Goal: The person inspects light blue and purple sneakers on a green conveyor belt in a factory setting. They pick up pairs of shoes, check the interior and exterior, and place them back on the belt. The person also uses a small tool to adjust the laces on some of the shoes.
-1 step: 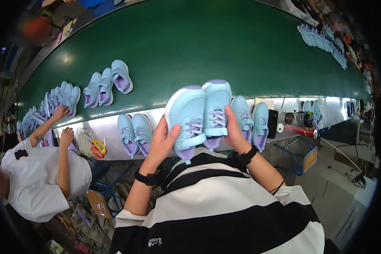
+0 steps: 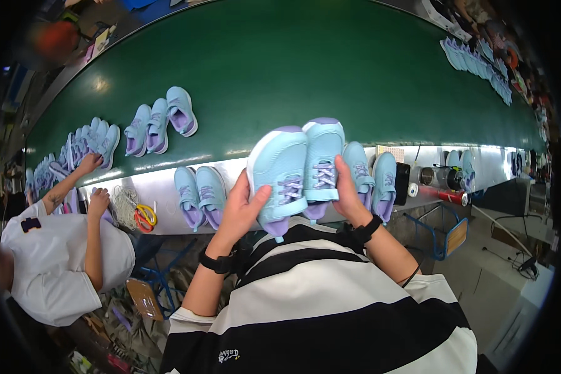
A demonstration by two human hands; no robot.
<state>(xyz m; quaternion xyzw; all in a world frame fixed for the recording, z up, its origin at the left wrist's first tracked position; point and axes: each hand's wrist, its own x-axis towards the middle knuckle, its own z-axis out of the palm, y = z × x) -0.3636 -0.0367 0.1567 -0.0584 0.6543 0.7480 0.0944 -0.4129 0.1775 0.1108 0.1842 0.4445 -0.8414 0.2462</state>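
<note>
Between the bare left hand [image 2: 240,207] and the bare right hand [image 2: 350,194], a pale-blue, lilac-tipped fabric sneaker [image 2: 277,156] and its matching pale-blue fabric mate [image 2: 324,148] lie side by side. Long axes run away from the striped shirt [image 2: 330,299], toes outward, heels near. Each hand clamps the adjacent shoe's outer side.

It's 1 wide view, shot from the left of 2 fisheye cameras on the wearer's head, facing down: left hand [image 2: 240,206] and right hand [image 2: 350,194] close below, striped shirt [image 2: 330,305] nearest, green table [image 2: 280,68] bowing away beyond!
</note>
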